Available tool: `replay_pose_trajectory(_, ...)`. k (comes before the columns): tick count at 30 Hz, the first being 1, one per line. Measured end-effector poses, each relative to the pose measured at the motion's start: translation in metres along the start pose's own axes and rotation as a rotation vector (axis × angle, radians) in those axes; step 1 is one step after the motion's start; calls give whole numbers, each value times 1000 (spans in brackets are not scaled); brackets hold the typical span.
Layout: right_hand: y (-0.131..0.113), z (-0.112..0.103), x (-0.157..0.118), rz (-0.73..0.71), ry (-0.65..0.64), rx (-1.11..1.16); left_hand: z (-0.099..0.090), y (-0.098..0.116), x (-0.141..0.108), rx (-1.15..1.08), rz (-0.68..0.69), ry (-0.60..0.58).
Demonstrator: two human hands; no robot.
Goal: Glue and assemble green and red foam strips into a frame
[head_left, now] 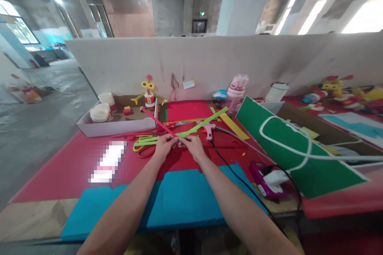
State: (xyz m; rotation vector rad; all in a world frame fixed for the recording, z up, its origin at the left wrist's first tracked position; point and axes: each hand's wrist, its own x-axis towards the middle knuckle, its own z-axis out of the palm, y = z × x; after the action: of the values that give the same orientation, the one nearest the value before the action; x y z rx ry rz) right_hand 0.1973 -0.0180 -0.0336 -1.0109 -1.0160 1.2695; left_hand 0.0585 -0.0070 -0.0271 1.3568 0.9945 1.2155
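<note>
My left hand [166, 145] and my right hand [191, 145] meet over the red table covering, fingertips pinched together. A red strip [158, 121] runs up and left from my left fingertips. From my right fingertips a light green strip [206, 121] extends up and to the right. The two strips meet at the fingers, where their ends are partly hidden. Left of my left hand lie more green strips [146, 141] and yellow-handled scissors [139, 147]. A pink glue gun [210, 131] rests just right of my right hand.
A white tray [119, 128] with paper cups stands at the left, near a small robot figure [149, 95]. To the right are a green board [287, 151], a purple power strip [266, 183] and a pink bottle [236, 89]. A black cord crosses the blue sheet [185, 199].
</note>
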Motion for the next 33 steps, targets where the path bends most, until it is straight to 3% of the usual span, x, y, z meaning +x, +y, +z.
replay_pose_trajectory(6,1,-1,1,13,18,-19,0,1,1,-25,16,64)
replay_pose_trajectory(11,1,-1,1,26,-17,-4,1,-1,2,-59,3,35)
replay_pose_trajectory(22,-1,-1,0,22,-29,-21,1,0,1,-47,-11,92)
replay_pose_trajectory(33,-1,-1,-1,25,-9,7,0,0,1,25,14,10)
